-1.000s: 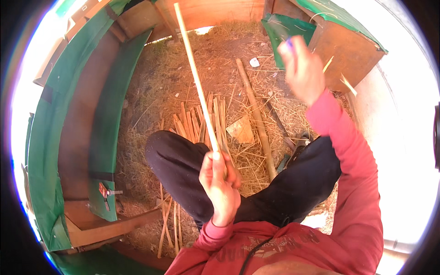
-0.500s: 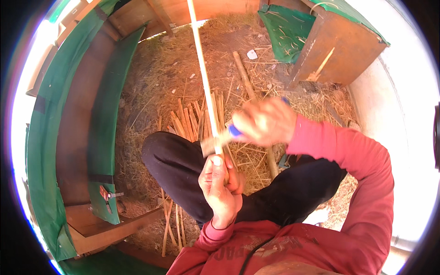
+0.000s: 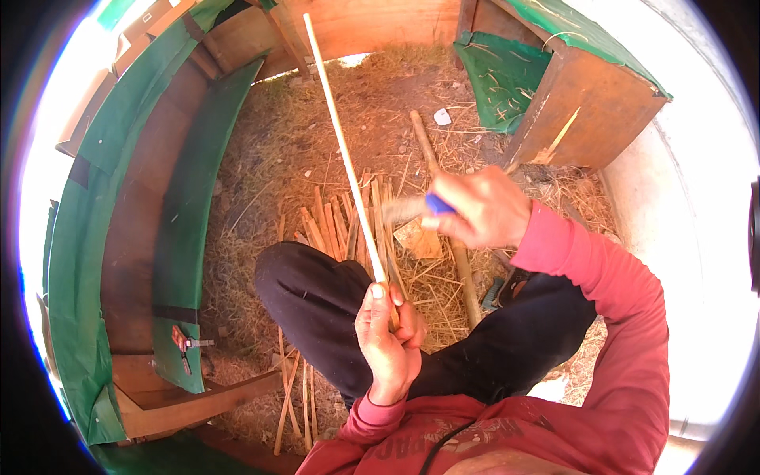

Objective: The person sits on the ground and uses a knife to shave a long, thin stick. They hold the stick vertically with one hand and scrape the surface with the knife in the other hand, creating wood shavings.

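Note:
Wrapped round the lower end of a long, thin, pale wooden stick, my left hand keeps it tilted up and away from me, with the thumb along it. A knife with a blue handle is gripped in my right hand, to the right of the stick. Its blade, smeared by motion, points left and appears apart from the stick. Beyond my left hand, a heap of split wooden strips lies on the straw-covered ground between my legs.
A wooden block and a long round pole lie beyond my legs. Loose thin sticks are by my left thigh. On the left stands a green-covered shelf with a small tool. A wooden box stands far right.
My right hand has drawn the knife up and right, off the stick, where its blade was just above my left thumb. My left hand has shifted slightly down and right with the stick.

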`<action>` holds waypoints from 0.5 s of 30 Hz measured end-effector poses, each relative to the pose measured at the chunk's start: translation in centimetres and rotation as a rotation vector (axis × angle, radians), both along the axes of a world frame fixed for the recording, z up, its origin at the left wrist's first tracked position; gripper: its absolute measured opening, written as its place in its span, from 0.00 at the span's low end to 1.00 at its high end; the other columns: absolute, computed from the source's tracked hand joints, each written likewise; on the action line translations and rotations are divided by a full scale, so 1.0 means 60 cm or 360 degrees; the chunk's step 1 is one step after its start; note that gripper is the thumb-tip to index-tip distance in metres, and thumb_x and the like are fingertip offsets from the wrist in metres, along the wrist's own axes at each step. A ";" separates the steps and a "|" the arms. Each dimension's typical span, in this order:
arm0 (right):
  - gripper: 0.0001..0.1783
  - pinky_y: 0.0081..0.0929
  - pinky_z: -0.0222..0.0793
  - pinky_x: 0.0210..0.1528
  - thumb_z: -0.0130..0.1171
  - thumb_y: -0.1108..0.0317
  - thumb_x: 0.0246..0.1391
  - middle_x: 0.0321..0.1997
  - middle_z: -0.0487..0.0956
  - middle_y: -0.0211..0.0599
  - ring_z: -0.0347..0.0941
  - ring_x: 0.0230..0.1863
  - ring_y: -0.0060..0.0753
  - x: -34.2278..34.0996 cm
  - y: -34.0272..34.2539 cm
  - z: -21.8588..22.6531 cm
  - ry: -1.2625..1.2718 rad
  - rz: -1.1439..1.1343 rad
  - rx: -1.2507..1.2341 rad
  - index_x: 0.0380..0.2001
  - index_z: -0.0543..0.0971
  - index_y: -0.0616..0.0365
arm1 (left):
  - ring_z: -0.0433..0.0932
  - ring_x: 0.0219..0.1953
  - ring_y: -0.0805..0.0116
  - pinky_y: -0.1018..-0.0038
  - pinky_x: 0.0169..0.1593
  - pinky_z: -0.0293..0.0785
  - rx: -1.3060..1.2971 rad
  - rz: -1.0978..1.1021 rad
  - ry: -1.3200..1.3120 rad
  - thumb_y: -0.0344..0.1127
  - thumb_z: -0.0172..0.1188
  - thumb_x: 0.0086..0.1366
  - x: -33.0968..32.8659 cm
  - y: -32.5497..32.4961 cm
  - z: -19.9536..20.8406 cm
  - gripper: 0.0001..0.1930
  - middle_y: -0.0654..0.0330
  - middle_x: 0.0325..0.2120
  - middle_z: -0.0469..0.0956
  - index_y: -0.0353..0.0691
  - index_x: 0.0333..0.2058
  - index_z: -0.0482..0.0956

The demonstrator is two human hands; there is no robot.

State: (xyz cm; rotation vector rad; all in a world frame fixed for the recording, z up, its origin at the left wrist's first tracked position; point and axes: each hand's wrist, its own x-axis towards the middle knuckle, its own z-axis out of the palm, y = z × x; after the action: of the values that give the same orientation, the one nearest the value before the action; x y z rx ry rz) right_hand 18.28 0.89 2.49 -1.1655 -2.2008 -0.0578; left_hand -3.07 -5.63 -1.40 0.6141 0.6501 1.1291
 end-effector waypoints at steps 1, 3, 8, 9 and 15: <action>0.20 0.41 0.63 0.15 0.54 0.49 0.58 0.16 0.72 0.40 0.71 0.15 0.48 -0.007 -0.008 -0.003 -0.0026 0.0112 -0.0044 0.31 0.68 0.56 | 0.43 0.09 0.81 0.79 0.15 0.39 -0.0023 -0.0020 0.0008 0.46 0.43 0.72 0.004 -0.001 0.001 0.14 0.72 0.08 0.49 0.43 0.31 0.64; 0.17 0.39 0.62 0.16 0.58 0.53 0.55 0.17 0.71 0.38 0.70 0.15 0.45 -0.021 -0.014 -0.015 -0.0066 0.0090 -0.0062 0.30 0.68 0.56 | 0.43 0.09 0.81 0.79 0.15 0.40 -0.0020 -0.0072 0.0019 0.46 0.42 0.72 0.010 -0.002 0.003 0.14 0.71 0.08 0.49 0.43 0.31 0.64; 0.16 0.38 0.61 0.13 0.59 0.56 0.55 0.19 0.71 0.36 0.70 0.14 0.43 -0.019 0.003 -0.024 -0.0231 -0.0233 0.0152 0.31 0.67 0.55 | 0.42 0.09 0.81 0.79 0.15 0.40 0.0032 -0.0201 -0.0023 0.45 0.43 0.72 0.016 -0.020 0.001 0.14 0.71 0.08 0.50 0.42 0.30 0.64; 0.16 0.37 0.60 0.11 0.58 0.57 0.56 0.17 0.70 0.37 0.69 0.13 0.42 -0.015 0.018 -0.023 -0.0226 -0.0408 0.0109 0.32 0.67 0.56 | 0.42 0.09 0.81 0.78 0.15 0.40 -0.0004 -0.0208 -0.0055 0.45 0.43 0.72 0.015 -0.027 0.002 0.14 0.71 0.08 0.50 0.42 0.30 0.64; 0.18 0.38 0.61 0.10 0.46 0.55 0.65 0.10 0.68 0.37 0.65 0.08 0.38 0.059 0.091 0.006 -0.0011 -0.1131 0.0021 0.35 0.69 0.61 | 0.41 0.09 0.81 0.79 0.14 0.39 -0.0131 -0.0400 -0.0172 0.45 0.42 0.72 0.006 -0.047 -0.010 0.14 0.71 0.08 0.50 0.44 0.29 0.63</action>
State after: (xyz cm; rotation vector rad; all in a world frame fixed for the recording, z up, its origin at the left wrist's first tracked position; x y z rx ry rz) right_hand 21.83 6.35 2.88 -1.8783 -1.6833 -0.3695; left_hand -2.71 -8.43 -2.03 0.5440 0.5085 0.8900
